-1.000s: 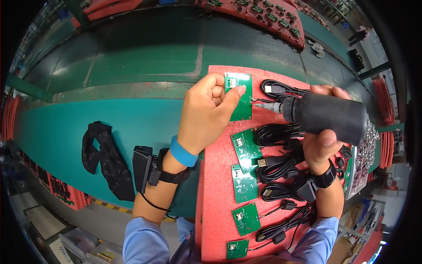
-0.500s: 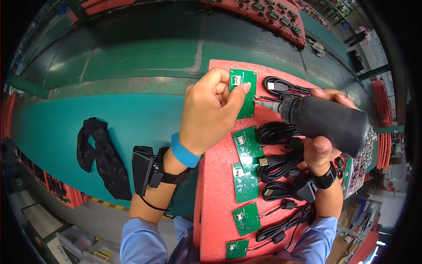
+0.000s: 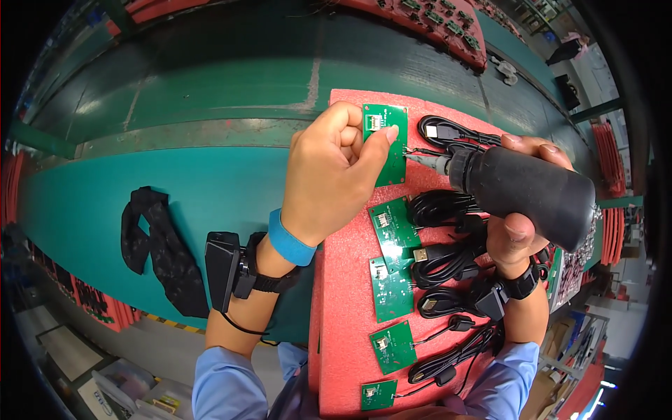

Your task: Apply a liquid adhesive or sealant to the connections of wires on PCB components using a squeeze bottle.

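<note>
My left hand (image 3: 339, 164) pinches a green circuit board (image 3: 393, 164) by its left side, thumb on top, above the far end of a pink foam sheet (image 3: 350, 287). My right hand (image 3: 514, 241) is wrapped round a black squeeze bottle (image 3: 535, 192), tilted onto its side. Its grey nozzle (image 3: 428, 162) points left, with the tip at the board's right edge, where thin wires join. Whether the tip touches cannot be told. A coiled black cable (image 3: 455, 133) with a white-faced plug lies just beyond the bottle.
Several more green boards (image 3: 392, 294) with coiled black cables (image 3: 448, 266) lie in a row down the foam. A black cloth sleeve (image 3: 171, 259) rests on the teal table (image 3: 84, 203) at left. Across the dark green conveyor (image 3: 231, 77) stands another pink foam tray (image 3: 448, 49) with boards.
The board and my left hand have shifted slightly away from me and to the left. The bottle has moved a little to the right, its nozzle still by the board's right edge.
</note>
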A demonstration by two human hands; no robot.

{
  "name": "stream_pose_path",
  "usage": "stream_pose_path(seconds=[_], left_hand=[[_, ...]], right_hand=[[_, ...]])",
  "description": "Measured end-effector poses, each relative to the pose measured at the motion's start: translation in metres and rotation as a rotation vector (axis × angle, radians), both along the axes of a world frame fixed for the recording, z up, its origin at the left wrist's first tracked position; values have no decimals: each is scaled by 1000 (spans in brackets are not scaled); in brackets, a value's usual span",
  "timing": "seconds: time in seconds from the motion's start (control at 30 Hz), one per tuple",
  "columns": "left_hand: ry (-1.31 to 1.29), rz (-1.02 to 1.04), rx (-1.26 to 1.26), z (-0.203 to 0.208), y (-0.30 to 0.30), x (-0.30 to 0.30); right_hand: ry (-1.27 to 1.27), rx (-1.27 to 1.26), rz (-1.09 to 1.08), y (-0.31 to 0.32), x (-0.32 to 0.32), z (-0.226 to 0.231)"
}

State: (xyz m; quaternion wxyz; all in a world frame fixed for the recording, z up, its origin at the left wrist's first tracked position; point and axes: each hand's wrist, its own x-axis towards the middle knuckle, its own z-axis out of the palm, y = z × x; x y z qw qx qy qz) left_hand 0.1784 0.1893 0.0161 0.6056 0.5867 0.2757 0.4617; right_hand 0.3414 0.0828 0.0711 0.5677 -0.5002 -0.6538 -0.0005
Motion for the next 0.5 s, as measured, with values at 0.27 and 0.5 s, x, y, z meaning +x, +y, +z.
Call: stream_pose_path(seconds=[0.27,0.5], left_hand=[[-27,-7,-14,1,1,-1],[6,2,19,0,1,0]], right_hand=[[-11,12,33,3,2,-3],[-49,6,35,3,2,-2]])
